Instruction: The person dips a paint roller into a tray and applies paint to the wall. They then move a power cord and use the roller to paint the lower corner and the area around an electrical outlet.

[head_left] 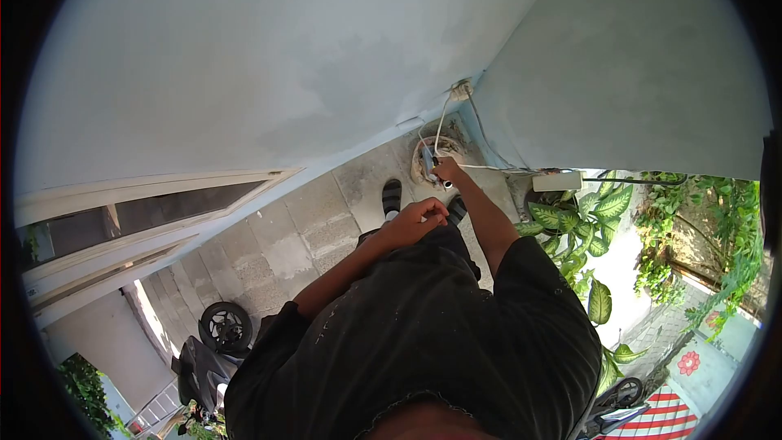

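Head view: the right hand (444, 169) reaches out to the far side of the paving (281, 240), by the corner where two pale walls meet, its fingers curled closed on a slim object (435, 161) with a dark part above them; a round white end shows just below the hand, but the object is too small to identify. Beneath and around that hand sits a round container (419, 165) with a pinkish rim, its contents too blurred to tell. A white cable (441, 126) runs from a rough patch (462, 90) low on the wall down to the hand's place, and another pale cable (493, 168) leads off to the right along the foot of the right wall (635, 73), towards a pale box (558, 182). A grey cable (481, 126) also drops from the rough patch. The left hand (419, 222) is nearer, in front of the dark shirt (423, 318), half open with its fingers loosely bent; nothing can be seen in it. Between the hands and the left wall (244, 49) a sandalled foot (392, 197) stands on the paving, the other (458, 210) just right of the left hand. Leafy plants (586, 220) grow to the right, below the box, and a black wheel (226, 326) is at the near left.
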Demonstrator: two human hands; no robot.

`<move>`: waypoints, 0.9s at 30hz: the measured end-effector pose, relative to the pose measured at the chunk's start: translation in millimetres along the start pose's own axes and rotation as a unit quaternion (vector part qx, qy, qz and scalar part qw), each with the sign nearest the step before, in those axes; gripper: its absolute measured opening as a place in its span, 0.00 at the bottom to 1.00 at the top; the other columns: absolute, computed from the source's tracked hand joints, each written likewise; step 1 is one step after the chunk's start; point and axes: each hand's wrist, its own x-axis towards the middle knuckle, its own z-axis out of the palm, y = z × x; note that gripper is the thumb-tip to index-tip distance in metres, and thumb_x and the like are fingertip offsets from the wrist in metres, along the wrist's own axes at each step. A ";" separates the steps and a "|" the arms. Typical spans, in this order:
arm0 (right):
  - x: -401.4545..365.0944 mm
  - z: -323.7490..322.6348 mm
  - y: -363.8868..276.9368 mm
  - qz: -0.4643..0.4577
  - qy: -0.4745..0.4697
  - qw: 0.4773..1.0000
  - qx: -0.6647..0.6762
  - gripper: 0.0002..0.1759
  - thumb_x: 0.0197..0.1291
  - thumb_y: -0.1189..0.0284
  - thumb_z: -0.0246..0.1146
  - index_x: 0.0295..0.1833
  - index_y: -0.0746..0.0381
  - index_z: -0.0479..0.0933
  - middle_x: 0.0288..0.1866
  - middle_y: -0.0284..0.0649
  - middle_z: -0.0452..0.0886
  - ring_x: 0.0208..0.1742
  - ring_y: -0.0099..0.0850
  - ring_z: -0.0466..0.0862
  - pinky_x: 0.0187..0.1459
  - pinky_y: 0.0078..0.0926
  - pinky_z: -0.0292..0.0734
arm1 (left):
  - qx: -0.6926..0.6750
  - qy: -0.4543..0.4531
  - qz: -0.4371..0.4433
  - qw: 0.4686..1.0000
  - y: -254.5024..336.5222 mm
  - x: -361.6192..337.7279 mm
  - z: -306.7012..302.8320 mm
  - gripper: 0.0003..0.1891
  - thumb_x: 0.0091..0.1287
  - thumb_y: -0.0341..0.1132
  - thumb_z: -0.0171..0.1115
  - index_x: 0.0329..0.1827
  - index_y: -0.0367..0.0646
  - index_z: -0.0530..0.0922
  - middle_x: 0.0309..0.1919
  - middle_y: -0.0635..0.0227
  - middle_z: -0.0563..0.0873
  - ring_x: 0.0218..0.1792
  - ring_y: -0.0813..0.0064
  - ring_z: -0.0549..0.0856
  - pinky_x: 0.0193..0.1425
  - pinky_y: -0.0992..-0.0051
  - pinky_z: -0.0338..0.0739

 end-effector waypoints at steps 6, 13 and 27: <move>-90.9 -63.8 -51.6 -0.015 -0.025 0.998 -0.050 0.17 0.52 0.76 0.67 0.49 0.66 0.77 0.18 0.34 0.73 0.14 0.23 0.73 0.15 0.24 0.67 | 0.007 0.001 0.007 1.000 3.0 -1.6 -6.3 0.07 0.70 0.30 0.51 0.46 0.39 0.73 0.38 0.67 0.84 0.42 0.78 0.82 0.50 0.75 0.74; -279.8 -127.3 -146.7 -0.027 -0.020 0.999 -0.009 0.32 0.54 0.76 0.66 0.66 0.65 0.68 0.19 0.33 0.72 0.14 0.20 0.71 0.13 0.21 0.65 | -0.018 0.013 -0.008 1.000 9.0 0.0 -7.5 0.07 0.70 0.30 0.51 0.46 0.39 0.73 0.39 0.67 0.83 0.42 0.79 0.81 0.49 0.76 0.73; -11.4 -59.4 -19.2 -0.001 -0.031 0.999 -0.029 0.28 0.49 0.80 0.66 0.57 0.76 0.70 0.19 0.40 0.75 0.15 0.27 0.74 0.15 0.29 0.70 | 0.010 0.020 -0.020 1.000 1.8 -1.7 3.7 0.07 0.70 0.30 0.51 0.47 0.39 0.73 0.39 0.67 0.83 0.44 0.79 0.81 0.51 0.76 0.73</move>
